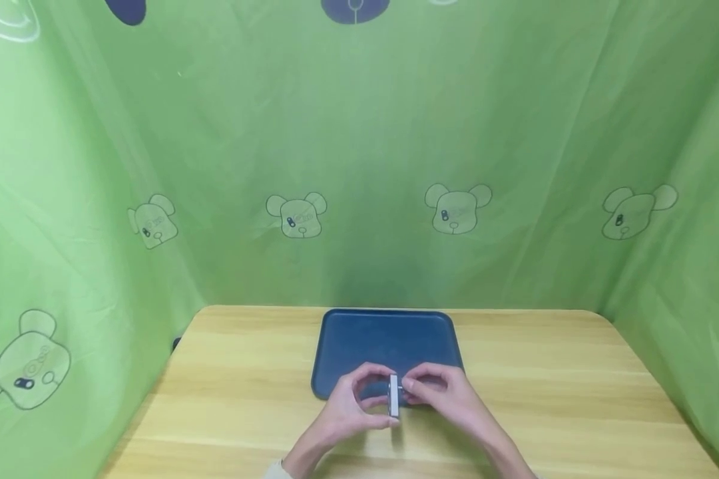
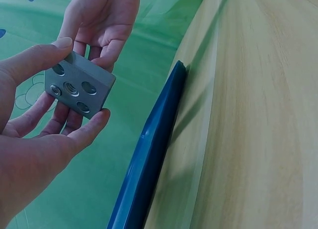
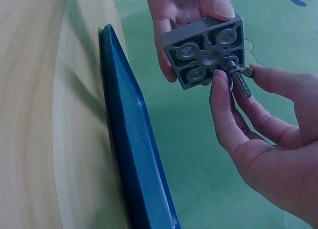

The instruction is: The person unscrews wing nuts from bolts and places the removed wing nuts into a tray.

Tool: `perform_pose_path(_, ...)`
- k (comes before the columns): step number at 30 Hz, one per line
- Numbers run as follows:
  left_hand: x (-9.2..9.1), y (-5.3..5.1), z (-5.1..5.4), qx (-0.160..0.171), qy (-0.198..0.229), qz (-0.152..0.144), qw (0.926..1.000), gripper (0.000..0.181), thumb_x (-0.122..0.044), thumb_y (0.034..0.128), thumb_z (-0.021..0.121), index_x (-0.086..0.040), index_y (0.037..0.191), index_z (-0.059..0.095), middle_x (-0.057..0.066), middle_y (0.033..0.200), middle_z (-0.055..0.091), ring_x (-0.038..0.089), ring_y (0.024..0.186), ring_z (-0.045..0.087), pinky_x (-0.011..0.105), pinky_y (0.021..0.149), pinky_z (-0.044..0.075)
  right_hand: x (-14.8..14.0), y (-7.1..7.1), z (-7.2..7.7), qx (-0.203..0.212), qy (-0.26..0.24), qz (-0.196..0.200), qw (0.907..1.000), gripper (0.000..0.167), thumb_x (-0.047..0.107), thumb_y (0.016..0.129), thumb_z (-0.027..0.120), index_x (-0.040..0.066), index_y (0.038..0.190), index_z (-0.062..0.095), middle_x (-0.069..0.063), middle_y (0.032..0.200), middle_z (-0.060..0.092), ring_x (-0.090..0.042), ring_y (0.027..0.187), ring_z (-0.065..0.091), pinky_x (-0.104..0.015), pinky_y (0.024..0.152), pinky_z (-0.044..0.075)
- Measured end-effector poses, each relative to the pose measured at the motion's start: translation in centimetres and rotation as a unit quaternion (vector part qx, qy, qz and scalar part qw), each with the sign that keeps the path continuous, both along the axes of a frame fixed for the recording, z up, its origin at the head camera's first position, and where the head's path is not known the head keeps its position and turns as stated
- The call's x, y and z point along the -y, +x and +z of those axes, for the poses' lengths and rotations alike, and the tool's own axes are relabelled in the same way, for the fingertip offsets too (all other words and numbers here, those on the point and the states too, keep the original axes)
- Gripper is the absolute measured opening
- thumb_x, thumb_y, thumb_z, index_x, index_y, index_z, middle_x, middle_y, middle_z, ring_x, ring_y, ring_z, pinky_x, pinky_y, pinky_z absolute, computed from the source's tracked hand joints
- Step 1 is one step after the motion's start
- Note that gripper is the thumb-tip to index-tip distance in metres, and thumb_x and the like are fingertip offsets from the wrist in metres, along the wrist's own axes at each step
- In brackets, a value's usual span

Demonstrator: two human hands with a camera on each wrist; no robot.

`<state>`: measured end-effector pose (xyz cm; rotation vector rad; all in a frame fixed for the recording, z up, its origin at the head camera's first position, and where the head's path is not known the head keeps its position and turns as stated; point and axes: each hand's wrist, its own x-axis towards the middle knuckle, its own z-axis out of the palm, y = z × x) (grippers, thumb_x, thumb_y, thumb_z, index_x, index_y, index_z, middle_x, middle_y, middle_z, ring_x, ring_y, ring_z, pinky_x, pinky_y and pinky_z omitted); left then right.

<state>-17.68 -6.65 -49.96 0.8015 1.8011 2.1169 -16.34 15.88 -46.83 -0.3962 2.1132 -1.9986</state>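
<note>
A square grey metal block (image 1: 393, 396) with several round holes stands on edge between the thumb and fingers of my left hand (image 1: 350, 406). Its flat face, with a bolt head (image 2: 55, 90) seated in a corner hole, shows in the left wrist view. On the ribbed face a threaded bolt (image 3: 241, 82) sticks out of that hole. My right hand (image 1: 449, 396) pinches a small metal piece, seemingly a wing nut (image 3: 246, 71), around the bolt near the block. Fingertips partly cover this piece.
Behind and below the hands, a dark blue tray (image 1: 389, 332) lies at the far edge of the wooden table (image 1: 245, 399). Green printed curtains (image 1: 371, 133) enclose the table at the back and both sides.
</note>
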Motion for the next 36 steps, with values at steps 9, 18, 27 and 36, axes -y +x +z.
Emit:
perform_pose_path(9,0.21,0.35,-0.3,0.003,0.001,0.004,1.0,0.066,0.015,0.0696,0.082,0.005,0.13,0.058,0.026,0.134,0.055,0.034,0.127,0.055,0.047,0.106,0.056,0.25,0.31,-0.37,-0.025,0.024,0.002,0.9994,0.031,0.011,0.092,0.076,-0.007,0.116,0.067,-0.021,0.112,0.071,-0.023,0.099,0.074,-0.03,0.089,0.064)
perform_pose_path(18,0.11,0.12,-0.32,0.007,0.015,0.0,0.9999,0.066,0.016,0.0692,0.082,0.0,0.129,0.06,0.019,0.132,0.058,0.047,0.129,0.05,0.048,0.106,0.055,0.17,0.2,-0.43,-0.04,0.036,-0.005,0.9985,0.029,0.008,0.09,0.078,-0.002,0.115,0.068,-0.021,0.116,0.068,-0.025,0.099,0.073,-0.031,0.089,0.065)
perform_pose_path(27,-0.04,0.12,-0.23,0.007,0.013,0.002,0.9999,0.067,0.016,0.0689,0.082,0.006,0.13,0.057,0.027,0.134,0.055,0.043,0.129,0.051,0.048,0.106,0.055,0.21,0.22,-0.32,-0.068,0.027,0.003,0.9973,0.024,0.0,0.088,0.076,-0.004,0.11,0.067,-0.023,0.114,0.067,-0.032,0.104,0.071,-0.031,0.09,0.064)
perform_pose_path(36,-0.11,-0.01,-0.19,0.009,0.016,0.002,0.9998,0.067,0.016,0.0698,0.082,0.007,0.131,0.056,0.029,0.135,0.053,0.046,0.13,0.049,0.047,0.106,0.056,0.24,-0.08,-0.46,-0.063,0.027,-0.002,0.9977,0.031,0.006,0.092,0.074,-0.004,0.118,0.061,-0.026,0.118,0.065,-0.032,0.106,0.07,-0.034,0.092,0.064)
